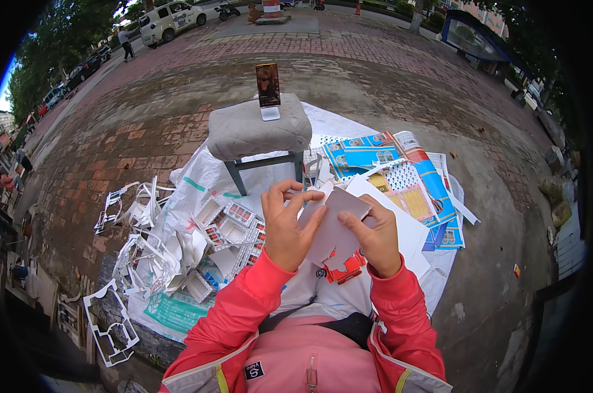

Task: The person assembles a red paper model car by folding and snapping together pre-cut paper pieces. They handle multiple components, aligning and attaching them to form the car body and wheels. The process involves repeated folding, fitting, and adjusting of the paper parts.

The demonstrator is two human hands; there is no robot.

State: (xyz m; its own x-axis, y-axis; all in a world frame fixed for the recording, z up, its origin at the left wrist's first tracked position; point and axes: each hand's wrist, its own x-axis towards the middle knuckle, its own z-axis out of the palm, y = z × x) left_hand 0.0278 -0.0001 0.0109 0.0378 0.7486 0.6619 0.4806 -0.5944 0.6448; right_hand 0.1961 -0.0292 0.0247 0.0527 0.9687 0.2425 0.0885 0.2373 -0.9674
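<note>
A pale grey card piece [337, 226] is held up in front of my lap, its plain side toward me. My right hand [380, 239] grips it from the right, thumb pressed on its face and the other fingers hidden behind. At the left edge, my left hand [288, 223] has its thumb against the card and its fingers curled above it. Just below the card, between my forearms, shows a red printed toy car cutout [344, 268]; whether it joins the held card, I cannot tell. White sheets [401, 232] lie behind my right hand.
A padded grey stool [241, 128] bears a phone [268, 85] on a stand. Printed blue card sheets [434, 187] lie at right on a white plastic sheet [192, 167]. To the left are white card scraps [146, 255], small box shapes [234, 226] and a cut-out frame [107, 324].
</note>
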